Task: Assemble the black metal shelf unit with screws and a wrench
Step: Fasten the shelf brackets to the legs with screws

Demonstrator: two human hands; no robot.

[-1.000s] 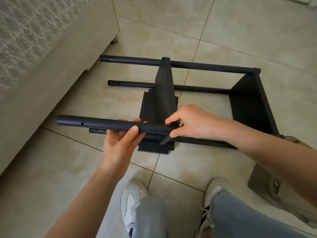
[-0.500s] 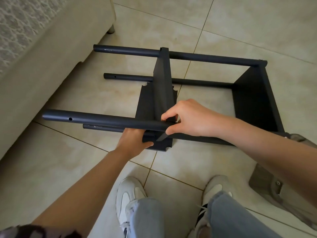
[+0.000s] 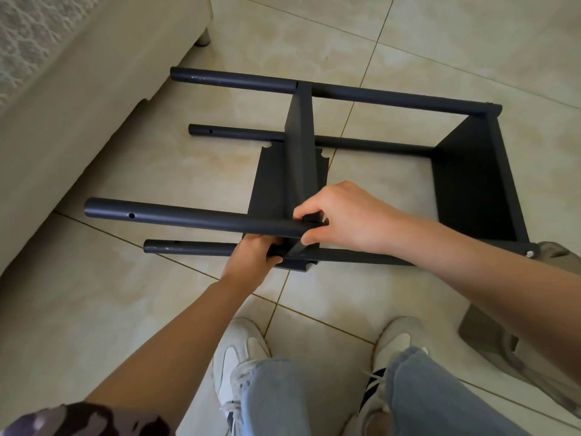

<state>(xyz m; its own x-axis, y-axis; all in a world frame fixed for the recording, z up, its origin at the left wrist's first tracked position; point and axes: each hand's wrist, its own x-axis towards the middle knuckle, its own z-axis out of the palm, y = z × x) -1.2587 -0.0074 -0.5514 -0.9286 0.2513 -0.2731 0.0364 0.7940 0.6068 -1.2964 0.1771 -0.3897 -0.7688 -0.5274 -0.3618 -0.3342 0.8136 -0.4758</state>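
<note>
Glossy beige floor (image 3: pixel 440 42) tiles, marbled and split by thin grout lines, fill the view. A cream sofa (image 3: pixel 78 99) with a quilted, netlike weave on top runs along the left.

The black shelf (image 3: pixel 300 136) lies on its side on the floor, matte metal throughout. Four round poles run left to right through a flat middle panel (image 3: pixel 270 190) with notched corners and into an end panel (image 3: pixel 471 184) on the right. The near pole (image 3: pixel 195 217) is raised, a small round hole drilled near its open end. The low pole (image 3: pixel 188 248) sits just beneath it, on the tiles.

Pale jeans (image 3: pixel 276 398) and white shoes (image 3: pixel 239 366) show at the bottom.

The right hand (image 3: pixel 342 218) pinches, thumb under and forefinger over, where the near pole meets the middle panel. A thin dark strip (image 3: pixel 297 247) slants just below it (too dark to name). The left hand (image 3: pixel 251 253) reaches under the near pole with its fingers curled around the shelf at the low pole; the exact hold is hidden.

A tiny bright screw (image 3: pixel 529 253) marks the near right corner.
</note>
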